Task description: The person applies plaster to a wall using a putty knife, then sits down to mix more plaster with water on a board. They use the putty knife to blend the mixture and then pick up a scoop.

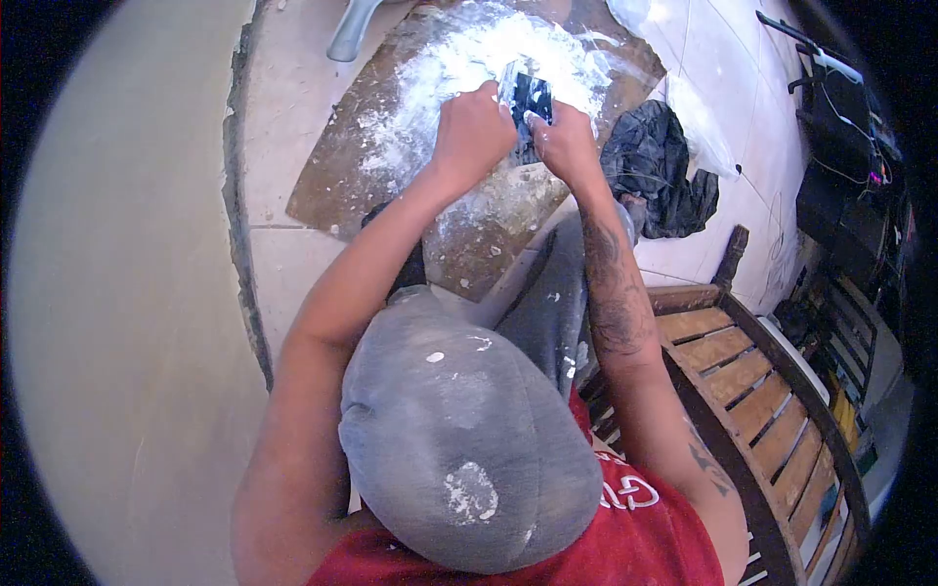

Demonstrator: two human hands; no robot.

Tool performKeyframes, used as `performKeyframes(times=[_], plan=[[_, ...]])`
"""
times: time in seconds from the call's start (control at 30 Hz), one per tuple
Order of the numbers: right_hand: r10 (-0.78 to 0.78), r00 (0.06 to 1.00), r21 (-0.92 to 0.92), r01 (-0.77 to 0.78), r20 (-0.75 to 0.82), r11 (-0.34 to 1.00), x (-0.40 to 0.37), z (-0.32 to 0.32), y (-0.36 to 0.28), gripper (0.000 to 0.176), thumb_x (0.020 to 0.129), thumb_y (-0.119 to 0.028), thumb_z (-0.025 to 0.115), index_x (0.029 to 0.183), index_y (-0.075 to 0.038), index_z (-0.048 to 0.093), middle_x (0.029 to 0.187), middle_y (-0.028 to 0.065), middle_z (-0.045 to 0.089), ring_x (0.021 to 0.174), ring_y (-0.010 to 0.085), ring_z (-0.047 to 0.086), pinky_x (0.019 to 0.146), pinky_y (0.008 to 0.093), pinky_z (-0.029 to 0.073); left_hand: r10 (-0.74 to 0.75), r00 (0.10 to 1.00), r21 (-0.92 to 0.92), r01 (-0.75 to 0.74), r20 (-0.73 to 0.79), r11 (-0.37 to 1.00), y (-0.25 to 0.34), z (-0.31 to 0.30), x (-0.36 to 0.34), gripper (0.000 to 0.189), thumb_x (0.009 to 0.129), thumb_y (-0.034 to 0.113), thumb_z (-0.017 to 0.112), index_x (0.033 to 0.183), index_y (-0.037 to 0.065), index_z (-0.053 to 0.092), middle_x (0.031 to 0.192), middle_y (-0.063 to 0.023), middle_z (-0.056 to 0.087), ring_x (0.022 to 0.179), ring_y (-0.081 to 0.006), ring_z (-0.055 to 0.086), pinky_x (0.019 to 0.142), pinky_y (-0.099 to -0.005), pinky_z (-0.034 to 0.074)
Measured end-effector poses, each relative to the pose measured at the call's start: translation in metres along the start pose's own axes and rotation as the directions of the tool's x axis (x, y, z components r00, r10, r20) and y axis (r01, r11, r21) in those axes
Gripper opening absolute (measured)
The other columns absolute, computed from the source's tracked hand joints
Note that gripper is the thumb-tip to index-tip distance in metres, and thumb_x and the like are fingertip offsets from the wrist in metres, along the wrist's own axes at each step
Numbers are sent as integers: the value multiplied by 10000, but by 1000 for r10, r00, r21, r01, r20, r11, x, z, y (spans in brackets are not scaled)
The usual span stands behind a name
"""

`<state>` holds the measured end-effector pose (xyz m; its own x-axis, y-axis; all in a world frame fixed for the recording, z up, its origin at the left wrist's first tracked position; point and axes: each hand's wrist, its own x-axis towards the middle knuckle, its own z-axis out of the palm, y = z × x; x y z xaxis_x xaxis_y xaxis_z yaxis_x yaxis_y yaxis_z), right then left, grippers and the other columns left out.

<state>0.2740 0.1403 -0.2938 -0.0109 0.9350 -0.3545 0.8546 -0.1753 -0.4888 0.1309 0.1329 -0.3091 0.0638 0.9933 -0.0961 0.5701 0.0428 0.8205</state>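
Both hands meet over a brown board [327, 176] covered with white powder [440, 73]. My right hand [567, 142] is closed on a dark flat scraper [532, 96], its thumb pressed against the white-specked blade. Just to the left, my left hand [476, 132] is curled closed, knuckles up, beside the scraper. A pale, powder-coated flat edge [507, 83] shows between the left fingers and the dark blade; what the left fingers grip is hidden. Grey trousers [469, 420] with white splashes cover the bent knee below.
Crumpled black plastic [660, 166] lies right of the board. A slatted wooden bench [752, 391] stands at the lower right. Along the left runs a smooth beige wall [117, 293] with a rough lower edge. A grey handle-like object [352, 29] rests on pale floor tiles [283, 176].
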Motion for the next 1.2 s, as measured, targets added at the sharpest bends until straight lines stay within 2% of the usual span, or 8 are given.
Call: performKeyframes(times=[0.27,0.37,0.53,0.77,1.0,1.13,1.17,1.2], plan=[[14,1000,-287,-21,-23,958,-21,-50,-16,283,762,-244,604,941,-26,622,854,230,618,821,406,591,759,458,466,42,999,110,-44,21,993,-21,-6,23,264,714,149,544,899,-27,610,700,-238,610,698,-372,614,703,-430,492],[-245,955,-471,140,-169,871,-22,-49,10,154,701,-89,600,849,-73,640,821,139,585,820,338,567,706,418,451,80,995,92,-86,65,992,-12,-19,24,290,721,168,534,949,14,624,739,-219,623,725,-362,615,717,-428,489],[-666,720,-596,451,-197,664,-9,-42,41,161,592,-44,591,734,-121,606,750,50,514,729,265,504,626,381,387,214,946,187,-261,242,947,22,-54,24,301,688,159,528,942,60,654,781,-177,641,759,-336,619,717,-408,492],[-843,471,-507,676,-261,534,-9,-36,20,157,528,8,565,645,-82,513,674,50,430,674,247,464,588,367,334,317,897,303,-408,309,861,36,-41,19,180,641,130,536,755,56,654,690,-158,636,677,-307,638,656,-398,512],[-731,630,-533,537,-261,654,-14,-47,-3,147,595,33,574,677,-80,527,673,70,469,659,257,510,567,362,395,217,919,395,-343,331,852,2,-36,44,244,659,130,531,858,83,664,748,-156,646,721,-309,641,684,-406,513],[-654,749,-394,635,104,664,-39,-15,10,226,705,29,515,883,-105,556,742,80,502,647,263,546,557,372,458,93,985,320,-137,148,937,-26,-67,49,432,779,288,582,1102,2,561,815,-216,635,752,-348,625,738,-426,478],[-709,675,-314,731,205,606,-45,2,24,308,722,13,492,993,-126,539,796,87,496,676,255,552,566,369,476,-61,988,203,31,141,979,-33,-75,42,535,759,343,615,1174,19,515,988,-234,608,969,-288,594,829,-370,457],[-716,614,-275,789,332,549,-54,11,19,324,737,-24,495,1041,-133,520,854,100,475,703,249,553,552,353,477,-57,998,143,53,29,988,-36,-77,33,444,758,309,604,1101,30,559,924,-217,620,898,-311,603,786,-384,468]])
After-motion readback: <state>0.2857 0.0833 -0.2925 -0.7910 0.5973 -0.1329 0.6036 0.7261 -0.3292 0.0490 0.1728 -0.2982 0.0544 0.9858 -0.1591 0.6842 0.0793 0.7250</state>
